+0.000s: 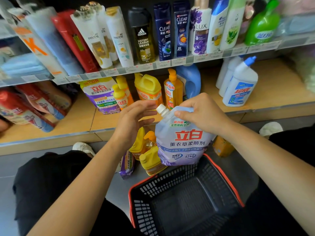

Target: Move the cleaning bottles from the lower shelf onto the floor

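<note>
While the right hand (pixel 202 113) pinches the purple pouch (pixel 180 142) in mid-air and the left hand (pixel 134 116) hovers loose beside its cap (pixel 161 109), several yellow bottles (pixel 150 161) stand on the floor (pixel 8 171), with more waiting on the lower shelf (pixel 276 92).

**Both arms out, right hand gripping**

Both bare forearms reach forward from the lower corners and converge at mid-frame. The right hand (pixel 202 113) curls knuckles-up, thumb and fingers pinching the top edge of a soft pouch (pixel 180 142) that hangs below it. The left hand (pixel 134 120) is just beside, palm turned inward, fingers loosely spread, holding nothing.
</note>
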